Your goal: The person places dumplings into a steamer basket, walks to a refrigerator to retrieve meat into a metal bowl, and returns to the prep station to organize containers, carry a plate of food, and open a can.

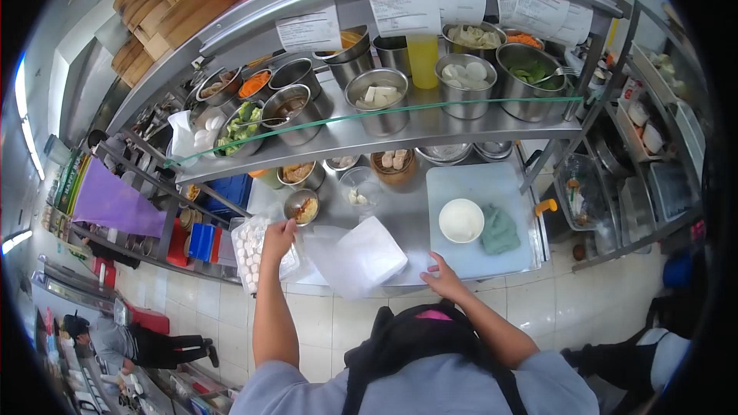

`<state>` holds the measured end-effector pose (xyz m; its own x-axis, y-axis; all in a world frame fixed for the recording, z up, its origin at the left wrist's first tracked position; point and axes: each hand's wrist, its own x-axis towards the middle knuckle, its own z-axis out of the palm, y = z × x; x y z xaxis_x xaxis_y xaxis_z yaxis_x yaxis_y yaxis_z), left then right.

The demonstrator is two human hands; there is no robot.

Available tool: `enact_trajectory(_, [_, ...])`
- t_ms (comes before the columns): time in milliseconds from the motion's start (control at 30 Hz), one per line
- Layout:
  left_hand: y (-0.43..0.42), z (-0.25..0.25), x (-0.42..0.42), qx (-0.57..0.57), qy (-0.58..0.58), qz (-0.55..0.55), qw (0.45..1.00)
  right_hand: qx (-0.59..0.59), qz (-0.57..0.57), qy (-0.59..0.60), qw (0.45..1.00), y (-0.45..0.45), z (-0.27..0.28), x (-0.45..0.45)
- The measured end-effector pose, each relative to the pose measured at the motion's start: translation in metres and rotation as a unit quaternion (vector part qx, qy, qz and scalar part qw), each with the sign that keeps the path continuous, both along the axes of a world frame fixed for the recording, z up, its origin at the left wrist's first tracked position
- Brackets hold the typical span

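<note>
One white paper stack on the table between our hands, skewed, one corner pointing away from us; long axis unclear. Our right hand: fingers spread, holding nothing, by the cutting board. Our left: fingers curled near one small metal bowl, grip can't be told. Board carries one white bowl, one green cloth.

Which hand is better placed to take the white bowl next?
Probably the right hand: it is by the cutting board, nearer the white bowl, while the left hand is across the white paper.
</note>
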<state>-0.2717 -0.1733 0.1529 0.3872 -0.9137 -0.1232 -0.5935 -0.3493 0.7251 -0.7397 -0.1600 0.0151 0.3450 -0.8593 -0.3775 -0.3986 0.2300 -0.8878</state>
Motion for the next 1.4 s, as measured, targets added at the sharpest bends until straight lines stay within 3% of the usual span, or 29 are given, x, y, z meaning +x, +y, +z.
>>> enact_trajectory(67, [-0.051,-0.045,0.035,-0.066,0.008,-0.073,0.995,0.020,-0.017,-0.012,1.000,0.007,0.007,0.000])
enact_trajectory(133, [-0.090,-0.072,0.047,-0.108,0.030,-0.134,0.985,0.127,-0.051,-0.090,0.986,0.018,0.016,-0.004])
enact_trajectory(200, [-0.121,-0.085,0.036,-0.026,-0.024,-0.265,0.964,0.149,-0.071,-0.110,0.980,0.031,0.012,-0.015])
enact_trajectory(333, [-0.136,-0.052,-0.006,0.123,0.017,-0.310,0.943,0.214,-0.160,-0.131,0.955,0.070,0.014,-0.048])
enact_trajectory(433, [-0.151,-0.076,-0.010,0.173,0.053,-0.311,0.933,0.230,-0.259,-0.129,0.929,0.103,0.023,-0.075])
enact_trajectory(500, [-0.164,-0.139,0.003,-0.056,-0.089,-0.435,0.894,0.233,-0.309,-0.117,0.915,0.132,0.019,-0.089])
enact_trajectory(533, [-0.165,-0.148,0.004,-0.056,-0.084,-0.435,0.895,0.244,-0.350,-0.104,0.899,0.149,0.015,-0.095])
enact_trajectory(600, [-0.165,-0.157,0.002,-0.064,-0.185,-0.398,0.897,0.254,-0.390,-0.087,0.881,0.177,0.006,-0.101])
enact_trajectory(700, [-0.158,-0.148,0.006,-0.012,-0.161,-0.319,0.934,0.294,-0.424,-0.097,0.851,0.206,-0.005,-0.101])
enact_trajectory(767, [-0.153,-0.147,0.021,0.000,-0.192,-0.313,0.930,0.303,-0.422,-0.122,0.846,0.213,-0.009,-0.093])
enact_trajectory(833, [-0.146,-0.152,0.033,0.012,-0.226,-0.304,0.925,0.306,-0.408,-0.118,0.852,0.209,-0.013,-0.082])
enact_trajectory(933, [-0.136,-0.159,0.046,-0.070,-0.130,-0.310,0.939,0.298,-0.354,-0.110,0.880,0.185,-0.007,-0.056])
enact_trajectory(1067, [-0.130,-0.128,0.049,-0.067,-0.146,-0.231,0.960,0.271,-0.305,-0.096,0.908,0.147,0.014,-0.025])
enact_trajectory(1233, [-0.188,-0.099,0.045,-0.116,-0.192,-0.203,0.953,0.257,-0.254,-0.059,0.931,0.123,0.017,-0.010])
enact_trajectory(1300, [-0.224,-0.099,0.034,-0.161,-0.260,-0.254,0.918,0.249,-0.257,-0.051,0.932,0.126,0.010,-0.009])
enact_trajectory(1333, [-0.242,-0.097,0.025,-0.108,-0.265,-0.260,0.922,0.248,-0.264,-0.046,0.931,0.130,0.007,-0.009])
enact_trajectory(1400, [-0.287,-0.144,0.018,-0.163,-0.286,-0.247,0.911,0.250,-0.281,-0.052,0.925,0.141,-0.002,-0.009])
